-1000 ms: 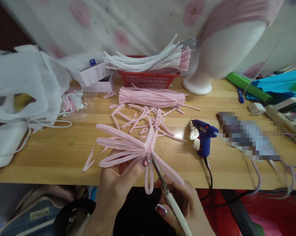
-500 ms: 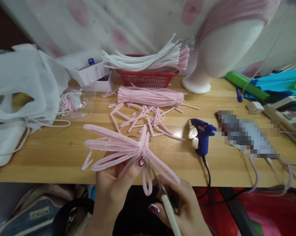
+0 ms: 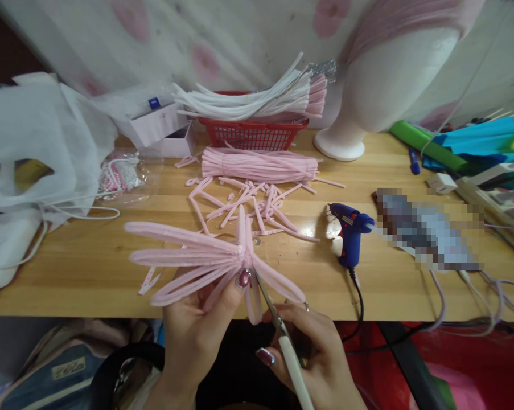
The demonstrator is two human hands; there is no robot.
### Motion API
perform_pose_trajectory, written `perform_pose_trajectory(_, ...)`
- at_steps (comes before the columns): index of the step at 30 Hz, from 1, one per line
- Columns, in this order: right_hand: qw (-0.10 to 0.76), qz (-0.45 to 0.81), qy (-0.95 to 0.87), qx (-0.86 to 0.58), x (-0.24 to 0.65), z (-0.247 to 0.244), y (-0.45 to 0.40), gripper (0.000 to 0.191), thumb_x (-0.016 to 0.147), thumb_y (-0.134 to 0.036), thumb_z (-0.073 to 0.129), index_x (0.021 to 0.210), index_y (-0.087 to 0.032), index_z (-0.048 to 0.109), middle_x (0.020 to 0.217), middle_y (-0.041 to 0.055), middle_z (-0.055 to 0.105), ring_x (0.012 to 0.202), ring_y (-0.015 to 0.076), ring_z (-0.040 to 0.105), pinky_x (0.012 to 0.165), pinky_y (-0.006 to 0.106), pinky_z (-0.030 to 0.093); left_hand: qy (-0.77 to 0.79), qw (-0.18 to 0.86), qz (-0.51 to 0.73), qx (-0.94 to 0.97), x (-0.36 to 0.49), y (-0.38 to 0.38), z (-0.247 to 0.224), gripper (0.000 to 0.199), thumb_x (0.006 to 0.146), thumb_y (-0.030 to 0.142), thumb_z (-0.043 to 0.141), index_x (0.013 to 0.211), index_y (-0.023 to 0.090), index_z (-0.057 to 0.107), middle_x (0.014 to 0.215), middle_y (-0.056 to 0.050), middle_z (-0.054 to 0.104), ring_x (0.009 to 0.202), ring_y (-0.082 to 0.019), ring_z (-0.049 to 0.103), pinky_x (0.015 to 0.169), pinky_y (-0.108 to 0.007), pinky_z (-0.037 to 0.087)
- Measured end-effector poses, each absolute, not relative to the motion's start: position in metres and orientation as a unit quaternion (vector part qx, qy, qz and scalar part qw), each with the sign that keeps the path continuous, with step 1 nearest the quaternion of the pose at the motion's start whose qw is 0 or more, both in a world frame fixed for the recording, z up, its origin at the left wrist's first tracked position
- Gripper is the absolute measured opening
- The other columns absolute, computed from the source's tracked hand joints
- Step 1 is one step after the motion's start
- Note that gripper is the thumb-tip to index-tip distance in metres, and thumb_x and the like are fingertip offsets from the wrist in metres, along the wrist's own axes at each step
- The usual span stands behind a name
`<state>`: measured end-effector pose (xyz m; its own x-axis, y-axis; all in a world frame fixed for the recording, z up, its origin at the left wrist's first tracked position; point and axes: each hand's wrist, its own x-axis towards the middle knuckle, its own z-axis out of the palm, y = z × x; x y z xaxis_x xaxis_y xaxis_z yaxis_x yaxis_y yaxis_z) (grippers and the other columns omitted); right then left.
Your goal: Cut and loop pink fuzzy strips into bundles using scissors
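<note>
A bundle of pink pipe cleaner loops (image 3: 184,256), fanned out from one joined centre, sits in my left hand (image 3: 197,330). The thumb presses just below that centre; the other fingers are mostly hidden behind the loops. My right hand (image 3: 312,347) is closed around white-handled scissors (image 3: 295,364). Their metal tips reach up to the centre of the loops, close to my left thumb, between a hanging loop and the one slanting right. Whether the blades touch a pipe cleaner I cannot tell.
Pink offcuts (image 3: 257,205) lie behind the loops, before a bundle of pink pipe cleaners (image 3: 257,164). A red basket (image 3: 252,134) holds white ones. A blue glue gun (image 3: 349,233) stands at right with its cord over the table edge. Behind is a white mannequin head (image 3: 393,80).
The left loops have swung slightly left and down, and the hanging loop sits higher. Both hands keep their grips, with the scissors still at the centre. The view has shifted slightly.
</note>
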<state>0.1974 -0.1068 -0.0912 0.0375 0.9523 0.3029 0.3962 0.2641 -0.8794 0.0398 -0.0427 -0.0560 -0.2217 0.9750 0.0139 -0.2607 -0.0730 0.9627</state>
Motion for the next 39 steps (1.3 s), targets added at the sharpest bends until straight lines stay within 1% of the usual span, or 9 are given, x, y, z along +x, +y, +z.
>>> perform_pose_trajectory(2,0.471,0.299,-0.639,-0.53,0.196,-0.087,-0.103,0.02,0.088,-0.043,0.079,0.103,-0.03,0.074,0.086,0.0039,0.079,0.067,0.0217,0.071,0.059,0.028,0.056,0.469,0.492,0.628,0.379,0.042,-0.043,-0.055,0.028,0.081,0.02,0.083,0.109,0.019,0.078,0.094,-0.007,0.083,0.094,-0.027,0.08,0.087,-0.034,0.067)
perform_pose_trajectory(6,0.462,0.309,-0.642,-0.528,0.193,-0.083,-0.099,0.021,0.092,-0.049,0.073,0.098,-0.029,0.074,0.065,0.0002,0.07,0.053,0.0194,0.063,0.052,0.028,0.051,0.503,0.443,0.64,0.375,0.049,-0.044,-0.051,0.038,0.078,0.019,0.085,0.115,0.022,0.075,0.1,-0.005,0.083,0.105,-0.027,0.078,0.089,-0.031,0.065)
perform_pose_trajectory(14,0.46,0.317,-0.635,-0.534,0.191,-0.085,-0.1,0.018,0.091,-0.046,0.074,0.094,-0.028,0.075,0.062,0.0001,0.067,0.052,0.02,0.061,0.051,0.029,0.049,0.488,0.477,0.625,0.379,0.048,-0.041,-0.051,0.023,0.08,0.02,0.082,0.103,0.019,0.079,0.095,-0.007,0.083,0.1,-0.029,0.079,0.094,-0.039,0.064)
perform_pose_trajectory(19,0.462,0.303,-0.638,-0.536,0.191,-0.09,-0.103,0.016,0.089,-0.031,0.076,0.105,-0.029,0.073,0.07,0.0004,0.07,0.056,0.0203,0.062,0.056,0.03,0.051,0.496,0.492,0.611,0.372,0.045,-0.039,-0.054,0.027,0.079,0.023,0.083,0.105,0.019,0.079,0.092,-0.007,0.083,0.098,-0.029,0.078,0.095,-0.041,0.063)
perform_pose_trajectory(23,0.447,0.283,-0.655,-0.539,0.193,-0.093,-0.104,0.015,0.088,-0.023,0.073,0.103,-0.027,0.072,0.07,0.0005,0.07,0.057,0.0199,0.064,0.056,0.029,0.05,0.473,0.529,0.603,0.364,0.04,-0.035,-0.064,0.031,0.076,0.031,0.086,0.104,0.019,0.08,0.09,-0.008,0.082,0.096,-0.029,0.079,0.094,-0.039,0.063)
perform_pose_trajectory(28,0.35,0.266,-0.697,-0.567,0.215,-0.084,-0.094,0.014,0.088,-0.028,0.074,0.101,-0.023,0.074,0.073,0.0019,0.072,0.06,0.0195,0.067,0.054,0.027,0.052,0.445,0.553,0.636,0.304,0.029,-0.025,-0.066,0.026,0.076,0.027,0.087,0.101,0.022,0.08,0.089,-0.003,0.082,0.093,-0.023,0.079,0.092,-0.032,0.063)
perform_pose_trajectory(34,0.222,0.099,-0.759,-0.603,0.246,-0.081,-0.066,0.036,0.098,-0.016,0.047,0.128,-0.012,0.068,0.113,0.0184,0.076,0.097,0.0346,0.073,0.079,0.049,0.06,0.443,0.561,0.644,0.272,0.012,-0.018,-0.062,0.032,0.075,0.023,0.089,0.106,0.024,0.079,0.08,0.004,0.076,0.064,-0.012,0.073,0.064,-0.021,0.064)
perform_pose_trajectory(37,0.211,0.082,-0.774,-0.591,0.243,-0.069,-0.056,0.033,0.102,-0.017,0.041,0.116,-0.013,0.071,0.114,0.0186,0.075,0.098,0.035,0.072,0.081,0.05,0.058,0.44,0.587,0.62,0.279,0.013,-0.024,-0.062,0.034,0.078,0.025,0.086,0.111,0.023,0.077,0.078,0.003,0.074,0.06,-0.011,0.07,0.059,-0.02,0.061)
perform_pose_trajectory(39,0.26,0.103,-0.756,-0.592,0.235,-0.054,-0.056,0.029,0.104,-0.021,0.042,0.104,-0.017,0.071,0.103,0.0143,0.076,0.092,0.0307,0.072,0.078,0.044,0.056,0.429,0.616,0.588,0.302,0.018,-0.031,-0.061,0.037,0.082,0.03,0.083,0.117,0.021,0.075,0.081,0.0,0.076,0.064,-0.015,0.072,0.062,-0.025,0.063)
